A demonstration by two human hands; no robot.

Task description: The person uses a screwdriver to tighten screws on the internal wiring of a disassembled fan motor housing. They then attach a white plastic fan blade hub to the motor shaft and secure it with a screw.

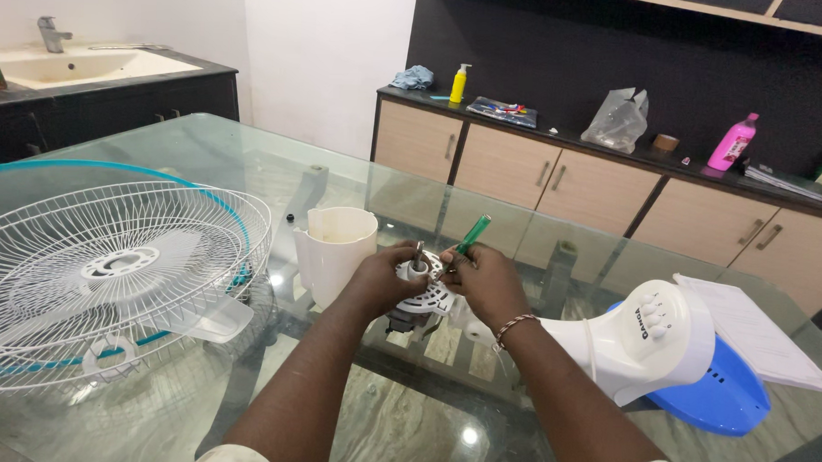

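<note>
Two hands on fan motor (420, 295), white housing cup (336, 248) beside

a white wire fan guard (109, 275) lies at left on the glass table (405, 413); pink bottle (735, 142) upper right.

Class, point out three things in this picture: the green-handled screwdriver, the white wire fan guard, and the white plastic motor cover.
green-handled screwdriver (474, 232), head view, on its handle.
white wire fan guard (109, 266), head view, on its hub.
white plastic motor cover (338, 247), head view, on its side wall.
</note>
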